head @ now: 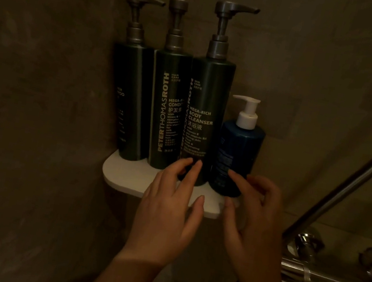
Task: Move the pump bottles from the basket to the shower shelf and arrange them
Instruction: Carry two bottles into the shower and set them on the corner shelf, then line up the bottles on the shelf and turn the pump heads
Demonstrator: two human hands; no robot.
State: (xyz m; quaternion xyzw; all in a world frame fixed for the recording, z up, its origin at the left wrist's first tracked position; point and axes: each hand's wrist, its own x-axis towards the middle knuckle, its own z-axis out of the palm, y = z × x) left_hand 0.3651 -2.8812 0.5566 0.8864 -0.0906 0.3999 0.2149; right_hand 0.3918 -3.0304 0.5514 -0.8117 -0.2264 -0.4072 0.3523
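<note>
Dim shower corner, brown stone-look walls. White corner shelf (120,174) carries four pump bottles, all upright, in a row touching or nearly so.

Far left: dark green bottle (128,104), grey pump, spout pointing right, label mostly turned away. Next: conditioner bottle (165,112), same dark green, pale lettering running up its side, pump spout facing the camera. Third: body cleanser bottle (204,121), tallest in view, grey spout pointing right, label reads "MEGA-RICH BODY CLEANSER". Far right: short blue bottle (236,159), white pump, spout pointing left, label too dark to read.

Left hand (167,214): fingers spread, tips at the base of the body cleanser bottle, thumb over the shelf edge. Right hand (256,216): fingers loosely curled apart, forefinger tip touching the blue bottle's lower front; no grip on it.

Chrome shower fittings (321,267) low right.
</note>
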